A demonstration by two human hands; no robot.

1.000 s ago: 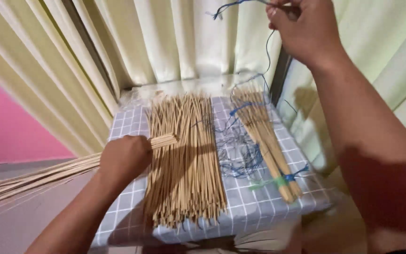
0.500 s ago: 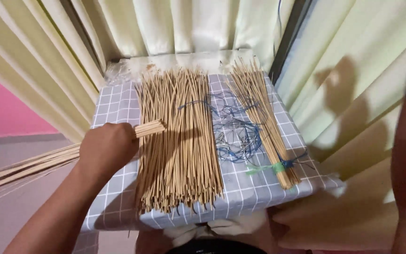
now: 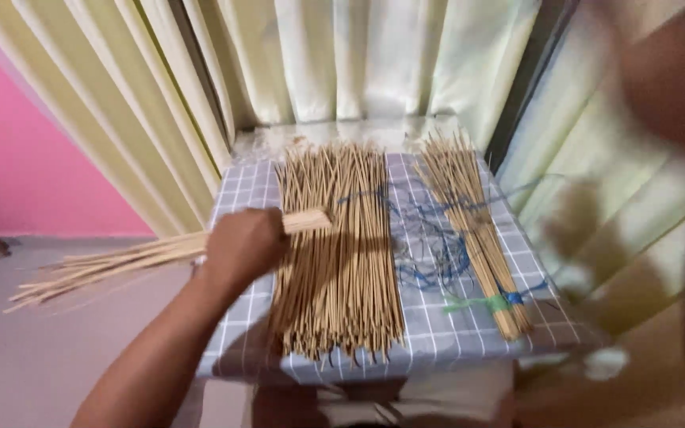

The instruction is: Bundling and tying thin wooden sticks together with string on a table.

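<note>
Gripping a bundle of thin tan sticks crosswise, the left hand stays closed, keeping them gathered beside the loose pile of tan sticks; the right hand's state cannot be told, blurred.

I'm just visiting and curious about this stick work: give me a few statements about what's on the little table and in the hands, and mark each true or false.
1. The left hand grips a bundle of thin tan sticks lying crosswise. True.
2. The small table wears a plain red cloth. False: the cloth is pale with a checked grid.
3. The large loose pile of tan sticks lies on the table's middle. True.
4. The smaller tied bundle of sticks lies left of the large pile. False: it lies to its right.
5. Tangled blue string lies between pile and tied bundle. True.
6. The right hand presses the large pile. False: only a blurred arm shows at right.
</note>
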